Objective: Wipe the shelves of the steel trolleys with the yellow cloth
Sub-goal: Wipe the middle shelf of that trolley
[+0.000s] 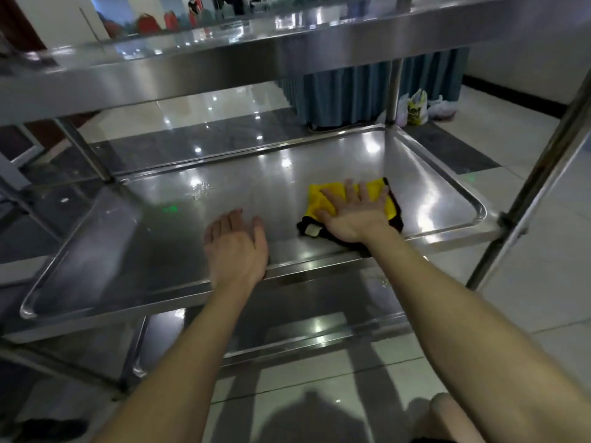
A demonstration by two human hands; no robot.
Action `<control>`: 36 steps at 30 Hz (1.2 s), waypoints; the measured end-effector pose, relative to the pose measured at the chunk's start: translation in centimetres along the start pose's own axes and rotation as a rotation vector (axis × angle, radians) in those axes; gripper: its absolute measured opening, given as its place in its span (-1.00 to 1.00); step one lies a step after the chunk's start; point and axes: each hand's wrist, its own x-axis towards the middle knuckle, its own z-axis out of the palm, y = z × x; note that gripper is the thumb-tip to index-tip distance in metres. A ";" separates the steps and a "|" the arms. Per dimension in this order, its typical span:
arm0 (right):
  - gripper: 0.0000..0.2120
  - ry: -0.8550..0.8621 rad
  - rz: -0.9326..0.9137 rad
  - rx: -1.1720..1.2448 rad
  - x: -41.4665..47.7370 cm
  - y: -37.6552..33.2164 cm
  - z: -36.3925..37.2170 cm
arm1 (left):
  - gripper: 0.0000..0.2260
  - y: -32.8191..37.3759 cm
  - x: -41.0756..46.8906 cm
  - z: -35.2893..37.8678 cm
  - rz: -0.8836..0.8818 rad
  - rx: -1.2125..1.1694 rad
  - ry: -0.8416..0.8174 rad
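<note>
The steel trolley (540, 183) fills the view with three tiers. Its top shelf (287, 55) crosses at 12 o'clock, and its bottom shelf (303, 334) lies at 6 o'clock. Between them, the middle shelf (179, 225) is the surface under work. It is a shallow tray with a raised rim, which would keep any moisture on the steel. The left hand (236, 247) sits at 6 o'clock of that tray, over the near rim. It is palm down, with fingers extended and nothing in them, and probably braces the person or steadies the trolley. Contact with the steel cannot be confirmed. The right hand (355, 215) lies at 3 o'clock of the tray, fingers spread flat, pressing rather than clutching. A flat palm puts more of the fabric against the shelf. The yellow cloth (323, 196) lies under that palm on the tray floor, clear of the right rim. A dark backing is folded out at its 7 o'clock corner, where a small pale label (311, 231) shows. Judgement: wiping of this tier is under way, and the left portion is probably outstanding.
</note>
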 end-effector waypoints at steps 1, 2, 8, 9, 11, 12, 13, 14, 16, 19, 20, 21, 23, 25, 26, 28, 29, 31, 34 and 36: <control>-0.27 0.008 -0.066 0.003 -0.8 -2.9 0.7 | -0.42 -0.1 -0.1 -0.2 -0.002 -0.033 0.000; -0.28 0.019 -0.115 0.002 -1.6 -5.2 1.3 | -0.42 -0.1 -0.2 -0.4 -0.005 -0.081 0.002; -0.30 0.009 -0.175 0.017 -3.3 -7.3 1.7 | -0.64 -2.9 0.3 -2.9 -0.035 -0.427 -0.018; -0.30 0.000 -0.173 0.019 -3.5 -7.1 1.7 | -0.64 -4.6 0.5 -3.3 0.001 -0.348 -0.015; -0.29 -0.009 -0.162 0.024 -3.9 -7.1 1.8 | -0.58 -8.7 1.1 -4.4 0.079 -0.160 -0.012; -0.29 -0.015 -0.155 0.031 -4.2 -7.1 1.8 | -0.54 -10.9 1.5 -4.9 0.094 -0.083 -0.013; -0.29 -0.020 -0.148 0.036 -4.4 -7.1 1.8 | -0.50 -13.1 1.9 -5.5 0.096 -0.016 -0.013; -0.29 -0.023 -0.141 0.040 -4.5 -7.1 1.8 | -0.47 -15.3 2.4 -6.0 0.091 0.050 -0.010; -0.27 -0.018 -0.128 0.041 -4.7 -7.1 1.9 | -0.43 -19.0 3.0 -6.6 0.078 0.156 -0.006; -0.18 -0.020 -0.101 0.040 -4.5 -7.2 2.2 | -0.39 -21.7 2.7 -6.5 0.014 0.156 -0.030; -0.17 -0.024 -0.084 0.039 -4.3 -7.4 2.4 | -0.38 -21.9 2.5 -6.3 -0.001 0.133 -0.038; -0.18 -0.029 -0.065 0.035 -3.9 -7.8 2.4 | -0.39 -22.0 2.4 -6.2 -0.002 0.117 -0.043; -0.19 -0.048 -0.028 0.020 -2.7 -9.4 2.4 | -0.46 -21.8 2.3 -6.1 0.007 0.096 -0.048; -0.17 -0.046 -0.017 -0.003 -0.9 -12.7 2.2 | -0.48 -21.5 2.2 -6.3 0.014 0.084 -0.039; -0.15 -0.045 -0.035 -0.019 0.1 -15.0 2.3 | -0.46 -21.4 2.2 -6.4 0.019 0.086 -0.031; -0.15 -0.033 -0.108 -0.036 1.5 -20.2 2.5 | -0.39 -21.3 2.0 -6.6 0.027 0.085 -0.015; -0.17 -0.020 -0.149 -0.032 1.9 -22.7 2.7 | -0.38 -21.2 2.0 -6.7 0.026 0.080 -0.003; -0.23 -0.007 -0.219 -0.020 1.9 -26.9 3.1 | -0.39 -21.2 2.1 -6.7 0.018 0.069 0.020; -0.30 -0.025 -0.317 -0.013 0.0 -29.5 3.7 | -0.42 -21.2 2.0 -7.0 -0.006 0.042 0.027; -0.35 -0.032 -0.404 0.023 -2.3 -29.0 4.0 | -0.43 -21.0 1.9 -7.3 -0.019 0.005 0.048</control>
